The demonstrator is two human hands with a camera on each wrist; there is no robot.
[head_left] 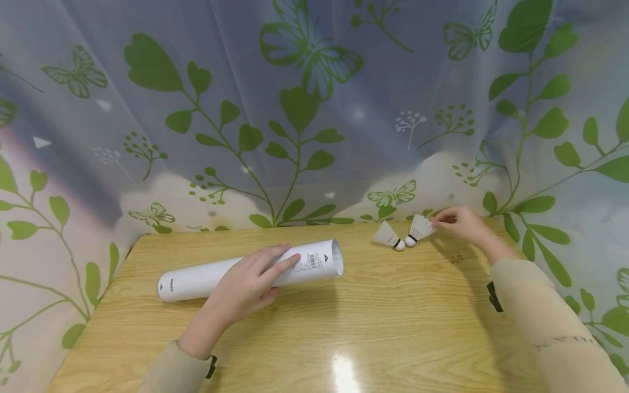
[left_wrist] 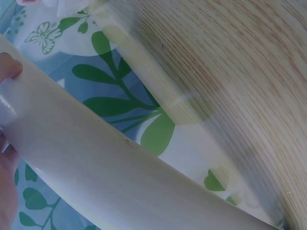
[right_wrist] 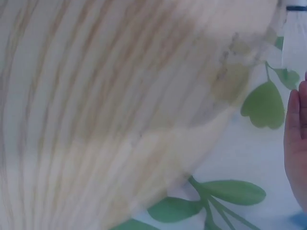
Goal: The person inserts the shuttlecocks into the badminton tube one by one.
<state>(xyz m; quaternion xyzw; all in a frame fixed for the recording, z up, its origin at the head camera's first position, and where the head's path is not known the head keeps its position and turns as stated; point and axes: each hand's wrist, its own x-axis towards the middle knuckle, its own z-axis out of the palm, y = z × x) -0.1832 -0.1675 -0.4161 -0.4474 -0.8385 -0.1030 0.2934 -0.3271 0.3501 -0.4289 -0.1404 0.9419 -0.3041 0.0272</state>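
Observation:
My left hand (head_left: 250,278) grips a long white shuttlecock tube (head_left: 196,281) around its middle, fingers over the top. The tube lies slanted above the table, its open end facing right; printing and a barcode show near that end. In the left wrist view the tube (left_wrist: 120,167) crosses the lower left, with some fingers at the edge. Two white feather shuttlecocks (head_left: 386,236) lie at the back right, their corks close together. My right hand (head_left: 462,224) pinches the feather rim of the right-hand shuttlecock (head_left: 419,229). Only part of that hand (right_wrist: 295,139) shows in the right wrist view.
Both hands work over a wooden table (head_left: 393,327), which has a bright light reflection near the front. Right behind its back edge hangs a curtain (head_left: 344,164) printed with green leaves and butterflies.

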